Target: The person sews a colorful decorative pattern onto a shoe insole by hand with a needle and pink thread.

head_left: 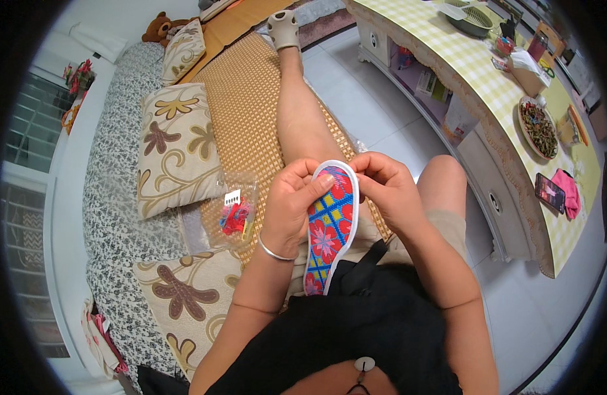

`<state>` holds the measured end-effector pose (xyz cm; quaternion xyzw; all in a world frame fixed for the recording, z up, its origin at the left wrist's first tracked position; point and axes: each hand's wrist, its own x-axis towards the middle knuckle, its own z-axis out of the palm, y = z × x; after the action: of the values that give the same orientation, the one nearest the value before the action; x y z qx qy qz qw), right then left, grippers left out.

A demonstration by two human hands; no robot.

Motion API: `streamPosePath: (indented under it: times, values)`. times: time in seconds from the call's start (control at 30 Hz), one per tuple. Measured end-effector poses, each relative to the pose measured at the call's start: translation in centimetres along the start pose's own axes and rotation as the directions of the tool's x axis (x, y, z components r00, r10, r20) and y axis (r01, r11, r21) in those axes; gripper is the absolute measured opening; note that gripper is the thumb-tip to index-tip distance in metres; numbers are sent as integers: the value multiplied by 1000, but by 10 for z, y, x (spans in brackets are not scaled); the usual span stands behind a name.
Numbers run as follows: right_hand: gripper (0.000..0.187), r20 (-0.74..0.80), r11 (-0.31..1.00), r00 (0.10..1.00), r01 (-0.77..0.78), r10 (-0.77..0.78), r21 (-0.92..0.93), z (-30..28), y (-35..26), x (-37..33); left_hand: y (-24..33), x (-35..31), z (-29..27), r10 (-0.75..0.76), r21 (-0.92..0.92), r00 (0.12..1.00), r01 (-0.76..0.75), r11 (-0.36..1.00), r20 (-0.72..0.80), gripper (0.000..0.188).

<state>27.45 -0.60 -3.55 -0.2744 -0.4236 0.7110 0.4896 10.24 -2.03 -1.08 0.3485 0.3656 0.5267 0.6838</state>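
Insole (326, 242) clamped at far end by left grip (291, 199) and right grip (386, 191); phone (550, 192) laid near left edge of worktop (474, 62).

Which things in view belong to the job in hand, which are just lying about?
In the job:
- patterned insole, pinched by left hand and right hand
- perhaps clear bag with red contents

Lying about:
- floral cushions
- teddy bear
- phone
- pink cloth

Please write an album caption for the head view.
Left hand and right hand hold a white-edged, flower-patterned insole near a beige floral cushion.
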Motion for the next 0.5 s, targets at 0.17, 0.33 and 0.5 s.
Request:
streamPosePath:
  times: [0.17,0.33,0.5]
  values:
    - [11,1,1000,1000,8,-8,11,-12,14,2,9,-7,13,-25,210,996,43,977,-88,13]
    - [15,-148,904,931,271,-333,-330,-7,11,4,10,-8,14,13,293,992,25,956,-129,12]
    - [26,163,273,640,526,-751,-805,0,-12,-3,12,-10,14,88,388,988,-31,921,-130,9]
